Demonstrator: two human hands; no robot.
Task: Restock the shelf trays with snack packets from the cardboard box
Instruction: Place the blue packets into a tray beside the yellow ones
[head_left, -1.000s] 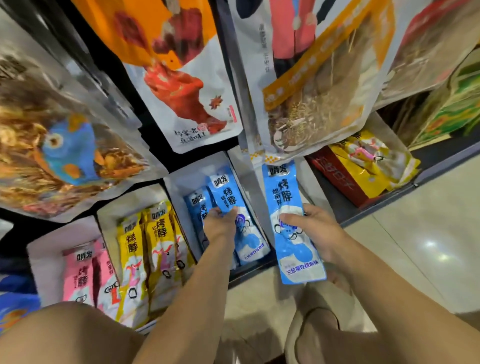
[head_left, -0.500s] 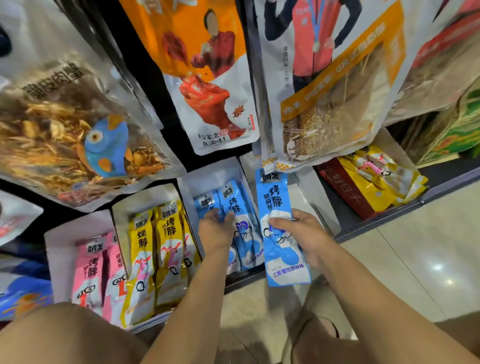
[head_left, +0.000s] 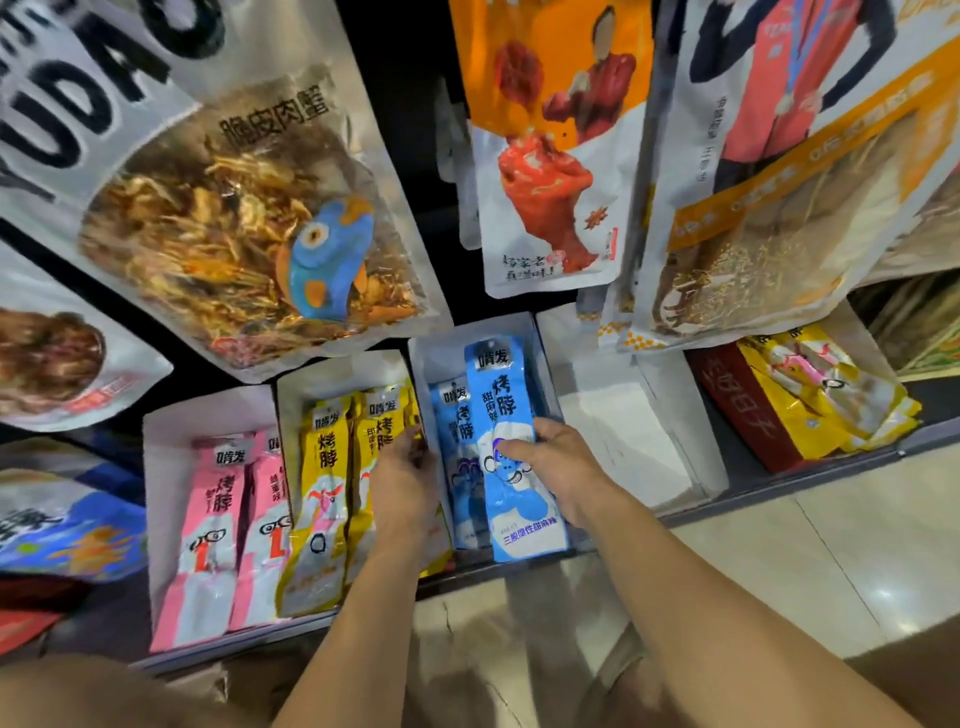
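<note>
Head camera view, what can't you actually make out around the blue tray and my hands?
- Left hand: head view, fingertips hidden behind its own knuckles; what they hold is unclear.
- Blue packets in the tray: head view, count hidden by the held blue packet in the right hand.
- Cardboard box: head view, not identifiable; the bottom edge cuts off the foreground.

Two bare forearms stretched from 6 toward 12 o'clock: left hand (head_left: 405, 483) back-up, fingertips hidden; right hand (head_left: 563, 467), at its 3 o'clock, gripped a blue packet (head_left: 500, 400).
</note>
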